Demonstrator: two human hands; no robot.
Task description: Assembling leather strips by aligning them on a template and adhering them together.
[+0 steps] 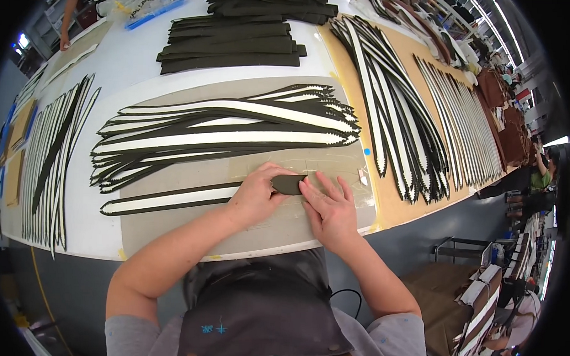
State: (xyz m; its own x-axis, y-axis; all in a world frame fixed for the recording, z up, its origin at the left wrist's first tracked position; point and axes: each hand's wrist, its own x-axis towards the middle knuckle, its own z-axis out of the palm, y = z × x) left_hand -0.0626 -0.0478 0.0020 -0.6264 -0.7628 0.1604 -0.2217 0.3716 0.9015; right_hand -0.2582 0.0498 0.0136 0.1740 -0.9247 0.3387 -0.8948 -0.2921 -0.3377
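A long dark strip (171,200) with a white band down its middle lies across the near part of the grey mat, its pointed left end flat. At its right end the plain dark side faces up, as a short flap (290,184) between my hands. My left hand (256,194) is closed over the strip just left of the flap, fingers bent around it. My right hand (330,208) presses the flap's right edge with thumb and fingertips, its outer fingers apart. The underside of the flap is hidden. Behind my hands lies a pile of similar white-banded strips (236,137).
The grey mat (283,231) rests on a white table. Stacks of plain dark strips (230,47) sit at the back. More banded strips lie left (53,157) and right (394,113), the right ones on a tan board (384,210). Another person's hand (65,43) is at the far left.
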